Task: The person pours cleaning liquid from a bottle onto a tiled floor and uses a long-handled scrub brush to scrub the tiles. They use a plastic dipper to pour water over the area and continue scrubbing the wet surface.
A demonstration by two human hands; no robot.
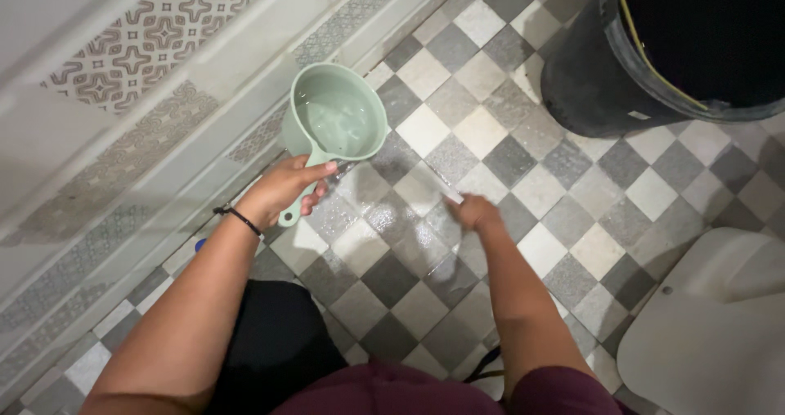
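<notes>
My left hand (284, 188) grips the handle of a pale green water dipper (339, 116), held level above the floor with water inside. A thin black band circles that wrist. My right hand (474, 212) is closed around a thin pale stick-like handle (437, 184) that points up and left over the wet checkered floor tiles (523, 149); the hand is blurred and what the handle belongs to cannot be told.
A large black bucket (601, 71) stands at the top right. The white lid of a toilet (719, 317) fills the lower right corner. A tiled wall with patterned bands (123, 96) runs along the left.
</notes>
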